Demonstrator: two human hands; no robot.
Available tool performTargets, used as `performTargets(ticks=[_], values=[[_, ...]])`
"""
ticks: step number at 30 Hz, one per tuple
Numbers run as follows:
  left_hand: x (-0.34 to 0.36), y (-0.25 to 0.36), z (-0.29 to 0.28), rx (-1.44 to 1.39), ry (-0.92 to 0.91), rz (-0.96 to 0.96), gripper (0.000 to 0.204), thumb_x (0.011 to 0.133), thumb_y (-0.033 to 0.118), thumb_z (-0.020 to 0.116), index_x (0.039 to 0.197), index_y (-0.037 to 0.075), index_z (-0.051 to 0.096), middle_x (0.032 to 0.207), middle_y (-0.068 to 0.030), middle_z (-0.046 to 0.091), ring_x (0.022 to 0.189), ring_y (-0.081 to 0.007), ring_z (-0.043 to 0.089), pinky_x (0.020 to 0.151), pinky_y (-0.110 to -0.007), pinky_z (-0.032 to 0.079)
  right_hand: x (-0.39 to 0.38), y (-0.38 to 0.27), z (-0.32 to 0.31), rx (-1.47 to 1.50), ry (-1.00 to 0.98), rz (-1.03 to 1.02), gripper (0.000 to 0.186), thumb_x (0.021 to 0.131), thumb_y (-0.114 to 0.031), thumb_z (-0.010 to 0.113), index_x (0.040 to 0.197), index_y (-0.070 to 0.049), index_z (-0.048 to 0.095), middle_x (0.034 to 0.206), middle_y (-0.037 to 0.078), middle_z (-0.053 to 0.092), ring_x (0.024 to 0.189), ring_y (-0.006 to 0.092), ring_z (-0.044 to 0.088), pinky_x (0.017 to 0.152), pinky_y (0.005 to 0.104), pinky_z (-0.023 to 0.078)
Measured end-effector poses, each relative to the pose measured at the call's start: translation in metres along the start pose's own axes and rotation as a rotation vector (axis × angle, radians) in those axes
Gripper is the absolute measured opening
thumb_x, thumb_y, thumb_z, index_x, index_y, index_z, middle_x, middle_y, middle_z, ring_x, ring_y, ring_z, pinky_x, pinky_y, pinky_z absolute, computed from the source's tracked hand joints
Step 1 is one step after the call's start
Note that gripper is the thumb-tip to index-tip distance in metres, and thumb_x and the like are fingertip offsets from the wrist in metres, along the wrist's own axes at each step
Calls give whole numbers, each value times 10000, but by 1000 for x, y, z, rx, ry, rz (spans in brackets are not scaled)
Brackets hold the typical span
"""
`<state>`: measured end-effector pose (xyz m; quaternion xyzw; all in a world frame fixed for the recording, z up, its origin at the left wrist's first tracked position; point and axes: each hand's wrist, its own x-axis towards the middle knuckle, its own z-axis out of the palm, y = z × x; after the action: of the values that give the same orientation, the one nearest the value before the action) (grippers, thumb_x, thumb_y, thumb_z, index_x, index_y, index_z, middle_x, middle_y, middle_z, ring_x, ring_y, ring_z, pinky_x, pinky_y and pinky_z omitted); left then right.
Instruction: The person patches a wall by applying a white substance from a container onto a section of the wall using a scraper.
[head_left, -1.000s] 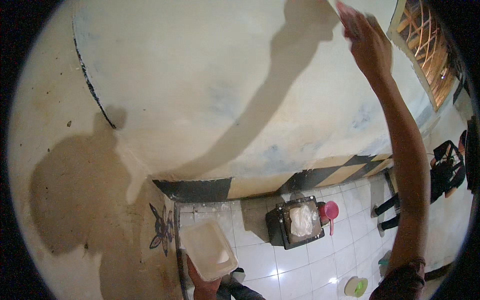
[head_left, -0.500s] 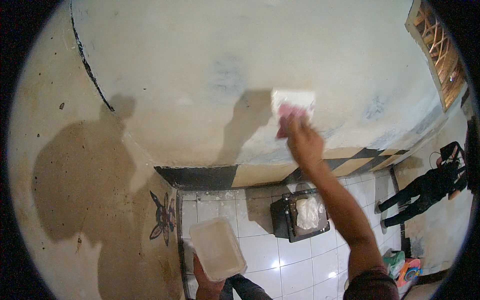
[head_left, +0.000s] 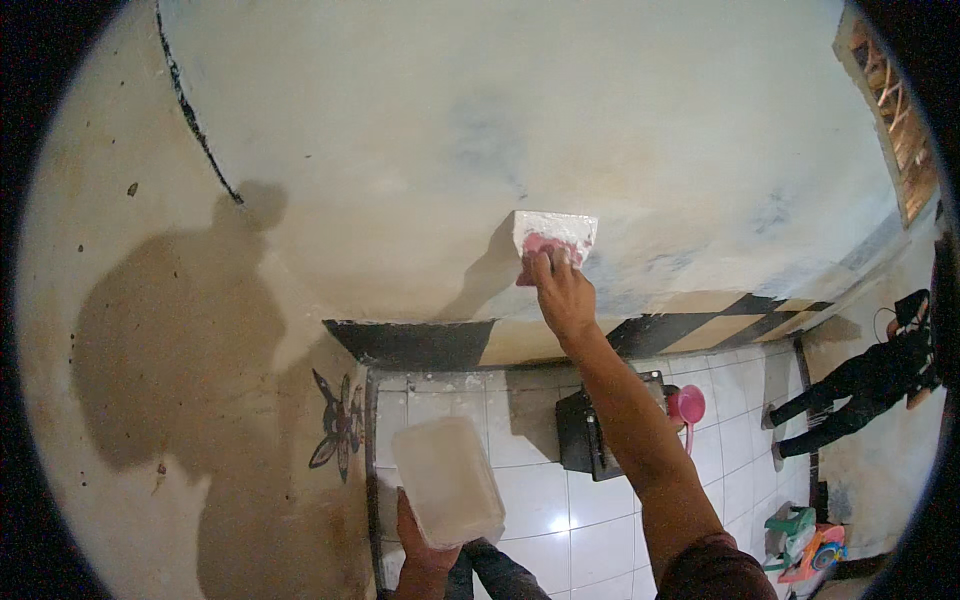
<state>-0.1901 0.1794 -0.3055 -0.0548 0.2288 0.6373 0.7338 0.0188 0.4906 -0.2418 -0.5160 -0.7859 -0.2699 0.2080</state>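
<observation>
In my right hand [head_left: 566, 300] is a broad putty scraper [head_left: 556, 228], its blade smeared with white paste over reddish-pink patches. My fingers close round its lower part, and the blade lies at the pale wall [head_left: 640, 120], above the painted checkered band [head_left: 425, 342]. Whether its edge touches the wall I cannot tell. Low at the left, my left hand [head_left: 425, 550] grips a whitish rectangular plastic tub [head_left: 450, 480] by its near left side. The tub's inside looks pale; how much it contains is unclear.
On the white tiled floor [head_left: 525, 495] a black box [head_left: 577, 437] stands partly behind my right forearm, with a pink dipper [head_left: 687, 404] beside it. Another person in dark clothes [head_left: 845, 390] stands at the right. Green and orange things [head_left: 805, 545] lie lower right. A side wall [head_left: 240, 420] bounds the left.
My right hand has brought the scraper left and slightly down along the wall. My left hand still holds the tub. The view has shifted a little, and the pink dipper now shows.
</observation>
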Motion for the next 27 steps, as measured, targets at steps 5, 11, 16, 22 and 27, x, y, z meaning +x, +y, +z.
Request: performTargets(ticks=[5,11,16,22,27], values=[[-8,3,-25,-149,62,-27,560,966,486,347,1377,110,403,1324,-111,504,1206,-325,498,990,-526,418,54,-31,-57,30,330,49,225,762,-83,629,971,-108,548,902,129,600,579,304,624,461,403,504],[1,-2,-45,-237,118,7,546,970,474,353,1358,96,421,1295,-108,524,1177,-318,519,971,-504,442,71,-35,2,-170,6,10,521,832,-135,573,1327,-97,418,1193,224,505,1061,405,547,702,422,559],[-8,12,-27,-165,27,105,534,971,465,361,1340,86,433,1278,-113,532,1150,-315,537,962,-498,451,-72,-50,60,156,-201,-23,609,846,-167,583,1397,-86,334,1232,177,499,1053,389,563,894,495,477],[-13,10,-74,-195,80,120,550,970,479,353,1366,102,407,1305,-113,512,1176,-317,521,975,-506,440,-71,-38,-4,280,79,411,275,728,-6,594,985,-19,499,810,167,544,683,360,556,649,404,482],[-19,22,-39,-236,15,155,563,966,480,362,1380,99,387,1328,-116,491,1195,-317,508,985,-512,432,2,6,-36,436,282,829,197,707,-86,616,811,-2,471,763,181,521,720,344,530,682,419,438]])
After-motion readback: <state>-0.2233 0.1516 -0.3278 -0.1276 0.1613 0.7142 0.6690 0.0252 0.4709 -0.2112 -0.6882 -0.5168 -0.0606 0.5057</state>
